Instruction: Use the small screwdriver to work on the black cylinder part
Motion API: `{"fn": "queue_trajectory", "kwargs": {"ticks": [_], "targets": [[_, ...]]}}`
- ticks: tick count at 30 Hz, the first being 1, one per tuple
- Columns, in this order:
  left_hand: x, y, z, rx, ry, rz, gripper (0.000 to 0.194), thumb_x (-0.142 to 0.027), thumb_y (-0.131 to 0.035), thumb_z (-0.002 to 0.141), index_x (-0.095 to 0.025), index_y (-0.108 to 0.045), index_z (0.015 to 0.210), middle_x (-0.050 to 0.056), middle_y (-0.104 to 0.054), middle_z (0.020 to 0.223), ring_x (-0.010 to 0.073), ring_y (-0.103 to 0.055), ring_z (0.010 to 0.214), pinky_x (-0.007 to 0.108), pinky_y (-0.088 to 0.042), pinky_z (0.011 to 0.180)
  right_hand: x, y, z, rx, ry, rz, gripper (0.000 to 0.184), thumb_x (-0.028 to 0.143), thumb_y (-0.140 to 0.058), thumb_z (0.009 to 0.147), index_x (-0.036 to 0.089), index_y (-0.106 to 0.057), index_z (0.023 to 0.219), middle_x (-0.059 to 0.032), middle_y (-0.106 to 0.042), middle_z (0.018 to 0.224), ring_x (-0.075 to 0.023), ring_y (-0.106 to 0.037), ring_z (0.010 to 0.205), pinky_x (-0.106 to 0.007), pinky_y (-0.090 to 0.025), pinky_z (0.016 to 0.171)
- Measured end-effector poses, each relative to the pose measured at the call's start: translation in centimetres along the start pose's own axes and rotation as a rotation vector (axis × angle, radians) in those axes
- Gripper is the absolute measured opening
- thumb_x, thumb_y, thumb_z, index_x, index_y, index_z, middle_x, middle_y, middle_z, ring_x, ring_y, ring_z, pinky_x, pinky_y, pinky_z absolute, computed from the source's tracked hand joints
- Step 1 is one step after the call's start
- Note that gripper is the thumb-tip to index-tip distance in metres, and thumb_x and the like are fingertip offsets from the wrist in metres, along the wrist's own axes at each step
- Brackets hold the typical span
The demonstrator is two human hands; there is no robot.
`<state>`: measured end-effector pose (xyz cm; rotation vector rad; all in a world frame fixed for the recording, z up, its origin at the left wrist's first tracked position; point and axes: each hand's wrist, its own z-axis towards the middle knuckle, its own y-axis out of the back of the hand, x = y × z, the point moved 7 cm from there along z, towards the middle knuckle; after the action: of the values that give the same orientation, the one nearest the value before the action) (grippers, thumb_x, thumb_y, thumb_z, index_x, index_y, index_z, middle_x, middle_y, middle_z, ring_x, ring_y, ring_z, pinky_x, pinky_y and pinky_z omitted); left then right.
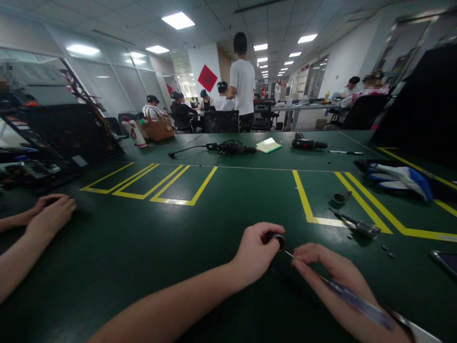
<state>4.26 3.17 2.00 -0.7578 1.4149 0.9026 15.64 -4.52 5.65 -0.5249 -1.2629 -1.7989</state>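
Observation:
My left hand (256, 252) is closed around a small dark round part (277, 239) with a metal rim, held just above the green table (150, 247). My right hand (332, 271) pinches a thin screwdriver (352, 299) with a translucent bluish handle; its metal tip reaches the round part. Both hands sit near the table's front edge, close together.
A co-worker's two hands (50, 214) rest at the left. To the right lie a screwdriver (357, 225), a small metal ring (339, 197), loose screws (387, 251), blue-white gloves (403, 177) and a phone (446, 261). A black power tool (307, 143), a cabled tool (228, 148) and a notepad (268, 145) lie farther back. People sit behind.

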Motion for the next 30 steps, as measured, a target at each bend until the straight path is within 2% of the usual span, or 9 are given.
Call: {"fn": "queue_trajectory", "kwargs": {"ticks": [3, 5, 8, 11, 15, 20, 23, 26, 30], "targets": [[-0.2, 1.2, 0.3, -0.108, -0.018, 0.026, 0.027, -0.005, -0.057, 0.071, -0.016, -0.067, 0.094, 0.009, -0.056, 0.111, 0.0200, -0.060, 0.096, 0.035, -0.049, 0.085, -1.8, -1.3, 0.0, 0.157, -0.273, 0.174, 0.018, 0.030, -0.052, 0.084, 0.020, -0.059, 0.070, -0.0023, -0.064, 0.067, -0.0167, -0.061, 0.061, -0.026, -0.048, 0.053], [0.0, 1.6, 0.4, -0.135, 0.006, -0.004, 0.031, -0.005, -0.058, 0.071, -0.018, -0.066, 0.098, 0.008, -0.054, 0.112, 0.0197, -0.059, 0.096, 0.035, -0.049, 0.085, -2.5, -2.4, -0.2, 0.258, -0.361, 0.250, 0.016, 0.029, -0.053, 0.081, 0.019, -0.058, 0.069, -0.0025, -0.063, 0.066, -0.0168, -0.060, 0.060, -0.027, -0.047, 0.053], [0.2, 1.6, 0.5, -0.136, 0.069, -0.088, 0.038, -0.004, -0.058, 0.072, -0.019, -0.061, 0.107, 0.008, -0.057, 0.110, 0.0184, -0.060, 0.096, 0.033, -0.047, 0.085, -2.8, -3.4, -0.3, 0.318, -0.372, 0.248, 0.013, 0.027, -0.053, 0.080, 0.019, -0.056, 0.070, -0.0025, -0.062, 0.069, -0.0168, -0.058, 0.064, -0.028, -0.046, 0.057], [0.2, 1.5, 0.3, -0.166, 0.126, -0.141, 0.036, -0.001, -0.059, 0.071, -0.016, -0.057, 0.104, 0.006, -0.060, 0.100, 0.0159, -0.061, 0.087, 0.031, -0.047, 0.079, -2.8, -3.8, -0.4, 0.347, -0.363, 0.194, 0.012, 0.024, -0.051, 0.081, 0.019, -0.056, 0.071, -0.0027, -0.061, 0.071, -0.0170, -0.057, 0.066, -0.029, -0.045, 0.060], [-0.3, 1.3, 0.3, -0.173, 0.140, -0.174, 0.028, 0.000, -0.059, 0.070, -0.014, -0.055, 0.095, 0.003, -0.061, 0.091, 0.0136, -0.061, 0.081, 0.027, -0.047, 0.075, -2.3, -3.8, -0.4, 0.378, -0.351, 0.143, 0.011, 0.021, -0.049, 0.081, 0.019, -0.056, 0.072, -0.0031, -0.061, 0.073, -0.0171, -0.058, 0.066, -0.029, -0.045, 0.059], [-0.4, 1.3, 0.2, -0.172, 0.153, -0.187, 0.028, 0.001, -0.060, 0.069, -0.014, -0.056, 0.094, 0.003, -0.062, 0.089, 0.0137, -0.062, 0.082, 0.027, -0.047, 0.076, -1.4, -3.4, -0.3, 0.399, -0.295, 0.093, 0.013, 0.018, -0.047, 0.082, 0.019, -0.058, 0.075, -0.0026, -0.063, 0.075, -0.0164, -0.059, 0.067, -0.028, -0.045, 0.060], [-0.4, 1.3, 0.2, -0.173, 0.164, -0.191, 0.029, -0.001, -0.062, 0.069, -0.013, -0.057, 0.095, 0.004, -0.064, 0.088, 0.0150, -0.062, 0.083, 0.028, -0.047, 0.078, -1.7, -3.2, -0.3, 0.397, -0.312, 0.048, 0.013, 0.014, -0.050, 0.078, 0.019, -0.057, 0.068, -0.0005, -0.061, 0.070, -0.0153, -0.057, 0.064, -0.026, -0.042, 0.057], [-0.5, 1.2, 0.1, -0.158, 0.187, -0.206, 0.031, -0.004, -0.062, 0.070, -0.013, -0.059, 0.099, 0.006, -0.066, 0.091, 0.0168, -0.062, 0.087, 0.031, -0.046, 0.081, -2.8, -3.6, -0.6, 0.423, -0.430, 0.154, 0.013, 0.011, -0.052, 0.072, 0.019, -0.054, 0.063, 0.0018, -0.059, 0.061, -0.0133, -0.054, 0.057, -0.024, -0.039, 0.051], [-0.6, 1.3, 0.2, -0.160, 0.178, -0.188, 0.031, -0.005, -0.063, 0.070, -0.013, -0.062, 0.100, 0.007, -0.066, 0.095, 0.0176, -0.061, 0.089, 0.033, -0.046, 0.085, -3.2, -4.0, -0.7, 0.381, -0.549, 0.477, 0.007, 0.018, -0.056, 0.073, 0.019, -0.054, 0.067, 0.0013, -0.063, 0.063, -0.0118, -0.054, 0.054, -0.023, -0.041, 0.051]]}}
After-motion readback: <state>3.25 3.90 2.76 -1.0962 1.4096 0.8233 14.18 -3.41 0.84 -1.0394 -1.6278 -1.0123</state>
